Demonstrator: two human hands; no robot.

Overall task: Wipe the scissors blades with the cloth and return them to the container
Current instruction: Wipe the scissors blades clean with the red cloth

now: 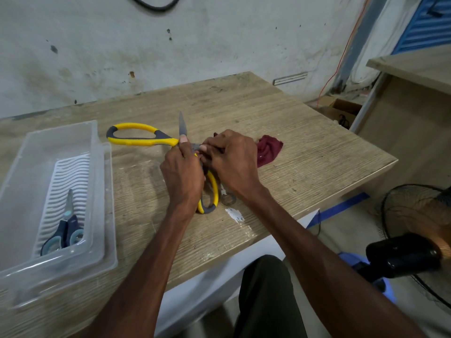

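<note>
Left hand (181, 172) grips the scissors (144, 141) at the pivot, thumb and fingers curled round the joint. Right hand (231, 162) pinches the cloth (268, 148), fingers curled down. I judge that one blade is folded inside the cloth there, but it is hidden under my knuckles.

1. Table (305, 154). It carries the whole job. Both hands work near its middle, well apart from every edge, so a slipped tool would land on wood and not on the floor. The near edge runs at 6 o'clock and the side edge with its corner at 3 o'clock. The floor fan (415, 228) stands beyond that corner.

2. Container (108, 203). It sits at 8 o'clock from my hands, open side up. Bare table lies between, so the return path looks unobstructed.

3. Scissors. They are spread wide: one yellow handle points to 9 o'clock, the other to 6 o'clock under my left wrist, and the free blade (182, 125) points to 12 o'clock. I judge the wide spread exposes each blade singly and aims the bare point away from me.

4. Cloth. The loose maroon end trails to 3 o'clock of my right hand.

5. Small scissors (67, 223). They lie closed inside the container at its near end, so open room for the yellow pair is at the far end.

6. Metal ring (228, 199). It lies at 6 o'clock, just beside the lower handle. Lift clear of it.
</note>
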